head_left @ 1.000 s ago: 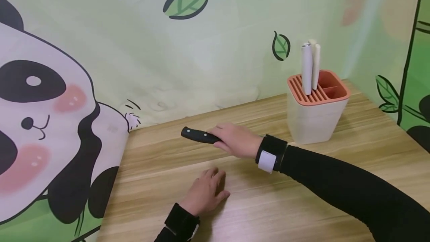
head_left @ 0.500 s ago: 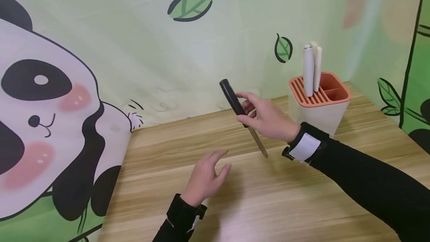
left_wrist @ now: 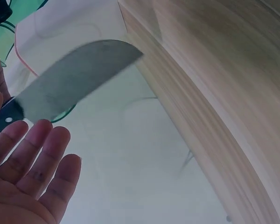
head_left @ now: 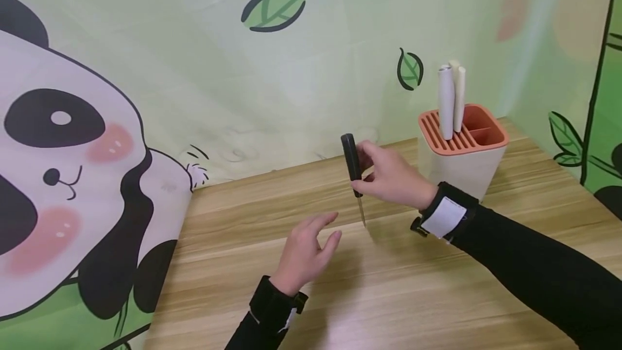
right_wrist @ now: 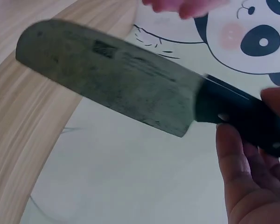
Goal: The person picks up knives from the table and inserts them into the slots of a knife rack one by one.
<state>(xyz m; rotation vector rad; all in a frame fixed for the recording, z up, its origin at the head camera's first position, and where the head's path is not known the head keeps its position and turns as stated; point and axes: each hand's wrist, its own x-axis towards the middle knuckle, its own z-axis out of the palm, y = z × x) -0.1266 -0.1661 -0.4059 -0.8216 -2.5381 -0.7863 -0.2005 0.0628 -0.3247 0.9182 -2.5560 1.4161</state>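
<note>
My right hand (head_left: 391, 174) grips a kitchen knife (head_left: 351, 161) by its black riveted handle, the blade pointing down over the wooden table. In the right wrist view the broad steel blade (right_wrist: 107, 74) shows dark marks on its face, and fingers (right_wrist: 233, 163) curl under the handle. To the left and nearer the body, my left hand (head_left: 303, 255) hovers with fingers apart and nothing in it. The left wrist view shows its fingers (left_wrist: 51, 154) extended below the knife's handle, with the blade (left_wrist: 84, 77) beyond them.
A white knife block (head_left: 459, 174) with an orange slotted top (head_left: 444, 136) stands at the back right. Several white-handled knives (head_left: 445, 101) stand upright in its slots. Behind the wooden table (head_left: 233, 285) hangs a green cloth with a panda and leaves printed on it.
My right hand has moved right, turning the knife from lying sideways to tip down; lately it swings more upright. My left hand has lifted off the table and moved slightly toward the knife.
</note>
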